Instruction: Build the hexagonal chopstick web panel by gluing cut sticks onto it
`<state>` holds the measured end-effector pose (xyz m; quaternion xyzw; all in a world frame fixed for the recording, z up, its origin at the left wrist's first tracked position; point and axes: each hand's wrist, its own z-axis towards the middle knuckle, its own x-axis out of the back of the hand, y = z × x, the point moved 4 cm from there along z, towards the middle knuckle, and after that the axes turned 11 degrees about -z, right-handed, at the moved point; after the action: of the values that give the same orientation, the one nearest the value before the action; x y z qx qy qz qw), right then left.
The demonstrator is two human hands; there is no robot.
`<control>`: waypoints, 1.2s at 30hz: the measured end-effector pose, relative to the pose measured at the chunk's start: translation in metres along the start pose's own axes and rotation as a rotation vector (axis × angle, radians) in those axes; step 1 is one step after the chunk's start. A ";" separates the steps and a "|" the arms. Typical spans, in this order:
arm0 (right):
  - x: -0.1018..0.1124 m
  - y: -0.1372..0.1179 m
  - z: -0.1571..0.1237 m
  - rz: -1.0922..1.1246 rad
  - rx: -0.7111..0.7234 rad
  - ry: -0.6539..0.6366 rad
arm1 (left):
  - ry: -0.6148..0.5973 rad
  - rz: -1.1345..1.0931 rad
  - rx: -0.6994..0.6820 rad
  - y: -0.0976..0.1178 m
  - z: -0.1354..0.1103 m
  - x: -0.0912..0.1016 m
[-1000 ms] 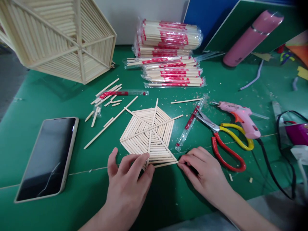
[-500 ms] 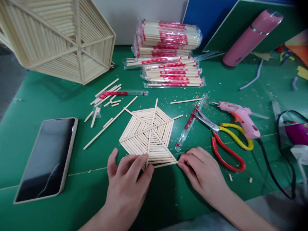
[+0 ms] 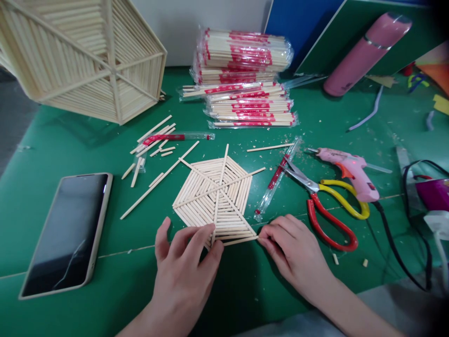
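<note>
A flat hexagonal panel of cut chopsticks (image 3: 206,187), laid in rings over crossing spokes, rests on the table in front of me. Along its near edge lies one chopstick piece (image 3: 240,241), slightly angled to the row behind it. Its right end is pinched between the thumb and index finger of my right hand (image 3: 294,255). My left hand (image 3: 189,267) closes thumb and index finger on its left end, beside the near spoke's tip; the other fingers are bent over the panel's near left corner. The fingers cover both ends of the piece.
A phone (image 3: 66,234) lies left, loose chopstick pieces (image 3: 156,135) beyond it. Scissors (image 3: 315,187) and a pink glue gun (image 3: 345,166) with a cord lie right. Wrapped chopsticks (image 3: 245,56), a large chopstick frame (image 3: 87,61) and a pink flask (image 3: 368,54) are at the back.
The whole view has shifted very slightly. Both hands keep the same hold on the chopstick piece, and nothing on the table has visibly moved.
</note>
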<state>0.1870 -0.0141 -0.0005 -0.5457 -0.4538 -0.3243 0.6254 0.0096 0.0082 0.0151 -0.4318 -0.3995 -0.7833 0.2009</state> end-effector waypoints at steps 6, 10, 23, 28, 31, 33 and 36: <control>0.001 0.001 0.002 0.004 0.006 0.001 | 0.004 0.002 0.013 0.000 0.001 -0.001; 0.001 0.000 0.003 0.006 0.012 0.012 | 0.007 0.003 0.021 0.000 -0.001 -0.002; 0.004 0.000 0.003 -0.015 0.049 0.008 | 0.002 0.011 0.012 0.001 0.000 -0.001; 0.003 -0.001 0.005 -0.024 0.049 0.009 | -0.012 0.022 -0.008 0.001 -0.001 0.000; 0.002 0.000 0.005 -0.026 0.049 0.004 | -0.024 0.024 -0.008 0.002 -0.001 0.000; 0.002 0.000 0.004 -0.027 0.044 -0.003 | -0.027 0.017 -0.007 0.002 -0.001 0.000; 0.001 0.001 0.003 -0.025 0.039 0.001 | -0.014 0.007 -0.006 0.003 0.000 0.001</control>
<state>0.1879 -0.0109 0.0002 -0.5276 -0.4665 -0.3233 0.6321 0.0109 0.0064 0.0172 -0.4390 -0.3971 -0.7809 0.1994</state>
